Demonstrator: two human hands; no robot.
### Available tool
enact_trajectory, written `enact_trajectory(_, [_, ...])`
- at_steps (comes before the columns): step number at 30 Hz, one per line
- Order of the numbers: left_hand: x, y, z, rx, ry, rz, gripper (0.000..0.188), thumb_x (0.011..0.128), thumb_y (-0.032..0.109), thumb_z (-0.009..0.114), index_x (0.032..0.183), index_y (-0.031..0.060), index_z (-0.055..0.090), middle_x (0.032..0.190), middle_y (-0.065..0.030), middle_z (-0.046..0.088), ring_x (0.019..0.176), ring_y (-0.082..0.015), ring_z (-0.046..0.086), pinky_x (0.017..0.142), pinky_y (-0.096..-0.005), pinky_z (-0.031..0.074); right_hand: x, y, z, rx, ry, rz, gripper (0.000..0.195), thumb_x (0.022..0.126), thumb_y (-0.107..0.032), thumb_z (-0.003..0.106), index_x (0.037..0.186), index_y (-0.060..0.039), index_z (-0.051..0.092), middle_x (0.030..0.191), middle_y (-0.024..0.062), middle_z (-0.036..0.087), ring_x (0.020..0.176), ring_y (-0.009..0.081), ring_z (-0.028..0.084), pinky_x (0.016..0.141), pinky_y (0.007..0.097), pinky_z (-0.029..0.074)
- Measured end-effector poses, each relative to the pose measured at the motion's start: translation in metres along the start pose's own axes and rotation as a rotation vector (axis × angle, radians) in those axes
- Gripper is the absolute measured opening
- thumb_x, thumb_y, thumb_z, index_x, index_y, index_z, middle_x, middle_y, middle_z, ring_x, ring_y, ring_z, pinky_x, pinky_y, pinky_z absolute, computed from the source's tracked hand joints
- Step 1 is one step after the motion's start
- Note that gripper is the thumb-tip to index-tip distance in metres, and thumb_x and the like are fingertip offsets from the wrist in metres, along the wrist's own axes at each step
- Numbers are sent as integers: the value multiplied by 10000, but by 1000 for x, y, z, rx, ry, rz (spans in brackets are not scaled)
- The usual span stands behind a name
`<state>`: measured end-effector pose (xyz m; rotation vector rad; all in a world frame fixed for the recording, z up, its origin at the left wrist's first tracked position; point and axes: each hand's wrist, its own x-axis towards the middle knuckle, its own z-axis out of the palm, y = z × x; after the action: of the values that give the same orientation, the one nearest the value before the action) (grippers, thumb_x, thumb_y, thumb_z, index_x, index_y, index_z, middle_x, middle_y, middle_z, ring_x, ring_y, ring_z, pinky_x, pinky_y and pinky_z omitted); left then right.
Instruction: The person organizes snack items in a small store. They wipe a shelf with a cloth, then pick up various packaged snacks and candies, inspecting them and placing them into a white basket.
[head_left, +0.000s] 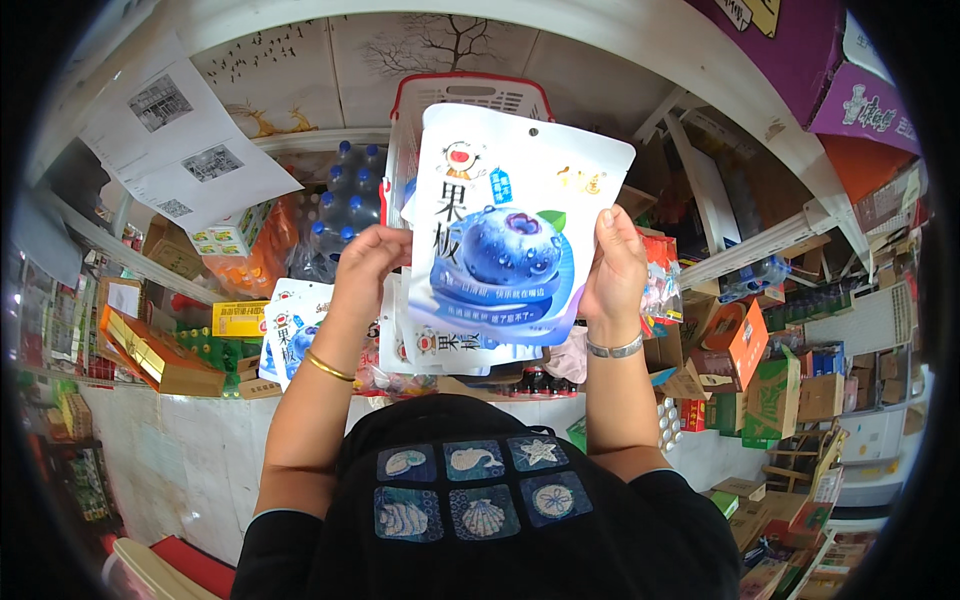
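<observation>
A white snack pouch (517, 247) with a printed blueberry is held up before my chest, tilted slightly. My right hand (616, 262) grips its right edge, thumb on the front. At the left edge is my left hand (375, 262), its fingertips pinching there and partly hidden behind the pouch. Just below lie more pouches of the same kind (446, 356), largely covered by the raised one. Several others (292, 341) rest beside my left forearm. Behind the held pouch stands a white plastic basket (480, 90) with a red rim; the pouch hides most of its inside.
Blue-capped bottles (349, 199) stand left of the basket. A printed paper sheet (187, 127) hangs at upper left. White shelf framing (750, 97) arches overhead, with a purple carton (855, 105) at upper right. Orange (731, 337) and green cartons (772, 394) stand at right.
</observation>
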<state>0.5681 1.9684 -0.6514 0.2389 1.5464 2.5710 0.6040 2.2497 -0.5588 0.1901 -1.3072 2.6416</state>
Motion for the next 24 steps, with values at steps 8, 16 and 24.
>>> enact_trajectory(8, [-21,57,53,-61,-58,19,208,941,135,616,1035,-48,652,944,-68,691,808,-95,628,740,-244,508,-11,7,7,63,14,74,213,1010,-191,501,1077,4,551,1091,131,664,973,172,649,866,309,523])
enact_trajectory(16, [-36,70,73,-44,23,109,191,945,124,609,988,-54,662,905,-94,705,732,-106,651,679,-239,526,-4,17,3,42,6,171,248,1010,-207,502,1125,8,550,1100,138,665,967,157,662,838,290,543])
enact_trajectory(24, [-34,69,65,-159,160,131,226,950,116,609,1056,-81,645,965,-116,702,827,-125,650,766,-264,520,-16,21,-5,51,-205,316,383,930,-161,624,1236,48,528,1157,149,651,1002,187,656,865,310,544])
